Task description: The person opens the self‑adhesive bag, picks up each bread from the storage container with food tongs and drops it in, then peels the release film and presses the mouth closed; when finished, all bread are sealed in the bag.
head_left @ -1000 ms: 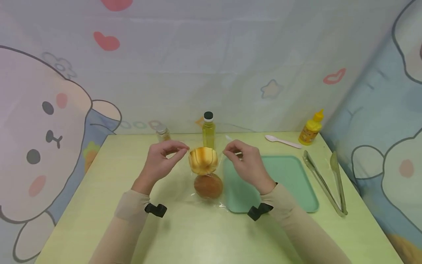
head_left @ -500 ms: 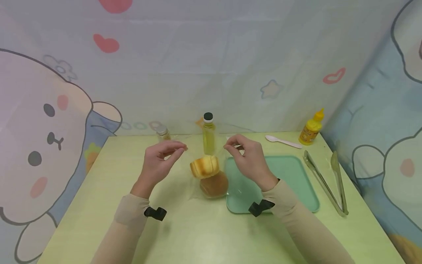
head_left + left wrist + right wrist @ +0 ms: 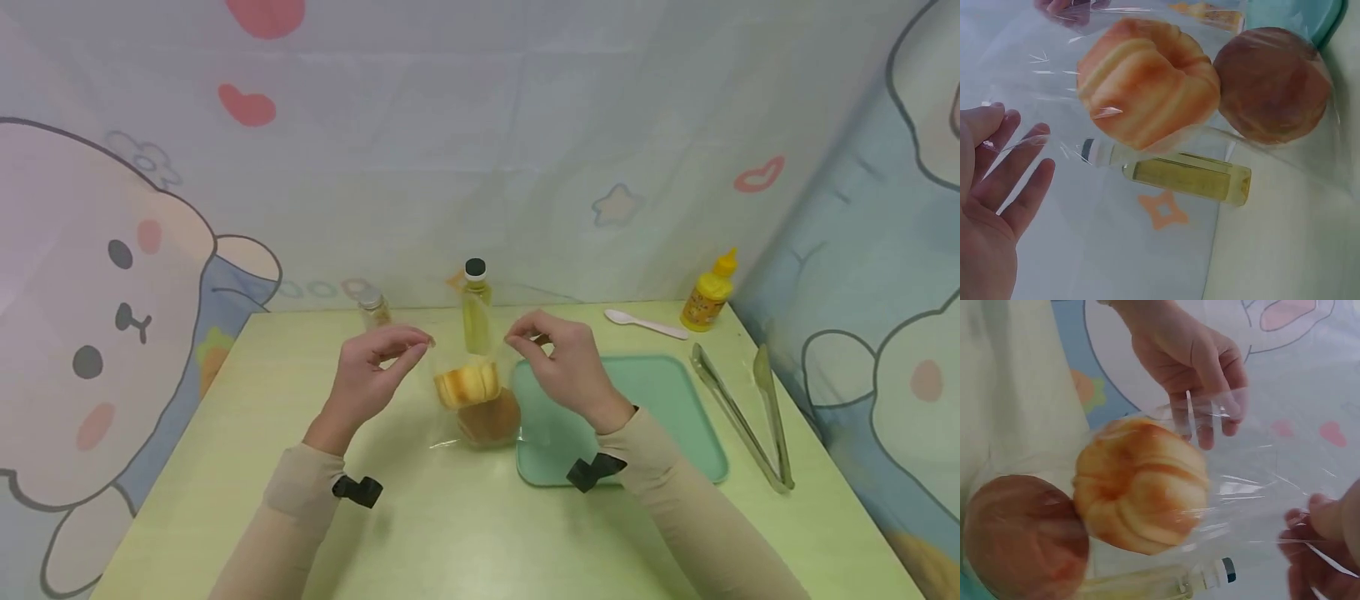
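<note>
A clear plastic bag (image 3: 1241, 487) hangs between my two hands. My left hand (image 3: 367, 371) pinches one upper corner between thumb and index finger, its other fingers spread in the left wrist view. The opposite corner is pinched by my right hand (image 3: 564, 367), thumb against fingertips. Inside the bag is a golden, ridged bun (image 3: 467, 385) with browned patches. Below it, touching it, lies a smooth, round brown bun (image 3: 491, 419) at the bag's bottom. Both wrist views show the buns side by side through the film.
Behind the bag stand an oil bottle (image 3: 476, 321) with a dark cap and a small jar (image 3: 373, 308). A green tray (image 3: 637, 417) lies to the right, with metal tongs (image 3: 735, 417), a pale spoon (image 3: 645, 323) and a yellow squeeze bottle (image 3: 707, 296) beyond.
The golden bun has sunk lower in the bag and turned onto its side. The brown bun has shifted slightly right. Both hands stay nearly in place, still pinching the bag.
</note>
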A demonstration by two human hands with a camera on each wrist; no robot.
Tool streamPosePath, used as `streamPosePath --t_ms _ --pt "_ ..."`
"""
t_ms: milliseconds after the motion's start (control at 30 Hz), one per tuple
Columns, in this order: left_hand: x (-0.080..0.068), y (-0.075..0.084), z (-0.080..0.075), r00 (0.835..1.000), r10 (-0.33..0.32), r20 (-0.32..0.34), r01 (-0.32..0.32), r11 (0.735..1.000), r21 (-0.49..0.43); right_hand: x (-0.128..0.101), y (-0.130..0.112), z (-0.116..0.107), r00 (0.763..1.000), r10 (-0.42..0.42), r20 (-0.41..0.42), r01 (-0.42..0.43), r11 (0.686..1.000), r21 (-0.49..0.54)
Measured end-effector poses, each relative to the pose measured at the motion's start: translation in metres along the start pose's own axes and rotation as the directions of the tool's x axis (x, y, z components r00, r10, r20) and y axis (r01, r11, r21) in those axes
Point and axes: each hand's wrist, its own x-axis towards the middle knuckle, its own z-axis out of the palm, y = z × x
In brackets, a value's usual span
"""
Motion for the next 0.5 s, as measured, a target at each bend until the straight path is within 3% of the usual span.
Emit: streamPosePath --t_ms 167,300,500 --pt "-0.0006 0.0030 0.0005 0.998 -0.011 -0.063 0.009 1.000 -0.019 -0.0011 -0.0001 0.0002 0.999 -0.011 -0.045 0.012 1.000 0.015" --pt "-0.0002 0.0032 0.0011 0.998 -0.011 -0.061 0.007 0.998 -0.065 -0.0003 -0.0011 -0.0027 0.997 -0.018 -0.075 0.020 1.000 0.021" --pt "-0.0021 0.0089 0.0003 0.994 -0.066 -0.089 0.054 0.990 -0.133 0.0009 0.0006 -0.0086 0.992 0.089 -0.092 -0.074 0.986 0.153"
